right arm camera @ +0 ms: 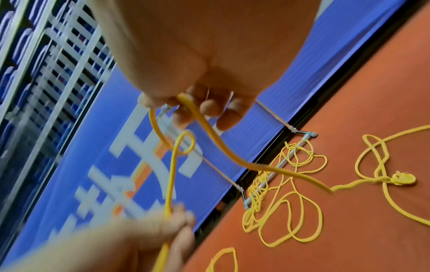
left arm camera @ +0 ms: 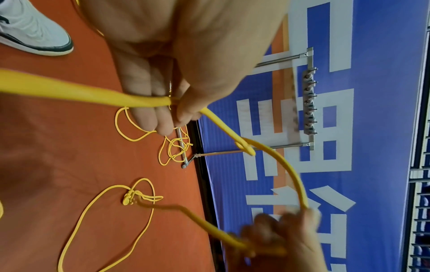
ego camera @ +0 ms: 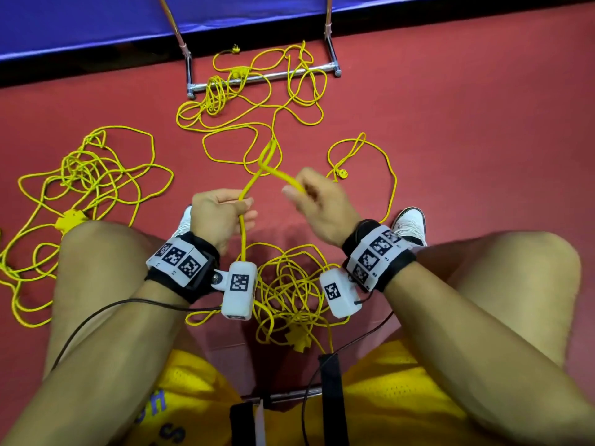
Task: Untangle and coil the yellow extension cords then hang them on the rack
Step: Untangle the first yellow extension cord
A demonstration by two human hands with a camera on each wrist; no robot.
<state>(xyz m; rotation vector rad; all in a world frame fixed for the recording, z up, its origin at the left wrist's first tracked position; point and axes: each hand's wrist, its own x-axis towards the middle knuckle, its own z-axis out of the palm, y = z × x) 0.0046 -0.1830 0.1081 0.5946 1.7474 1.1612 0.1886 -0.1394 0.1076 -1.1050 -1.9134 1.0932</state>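
The floor is red, and a blue wall runs along the far side. Yellow cords lie all over the floor, and they are still very messy. One cord is up in the air between the person's two hands. It has a small knot in it, just past the hands on the far side.

The left hand holds this cord with its fingers curled tight around it. Below that hand the cord drops down to a tangled heap on the floor between the person's legs. The right hand pinches the other part of the cord, on the right of the knot. So the knot hangs between the two hands, a bit farther away than both.

I think the job has only just begun. The person seems to be working the knot loose. No cord is rolled up neatly yet. Another big heap lies on the left, with a yellow socket block near the left knee. More loops lie far away, over the foot bar of the metal rack. A plug lies on the right.

The row of hooks on the rack is bare, so nothing is hung up. All the cords still need untangling, rolling up and hanging.
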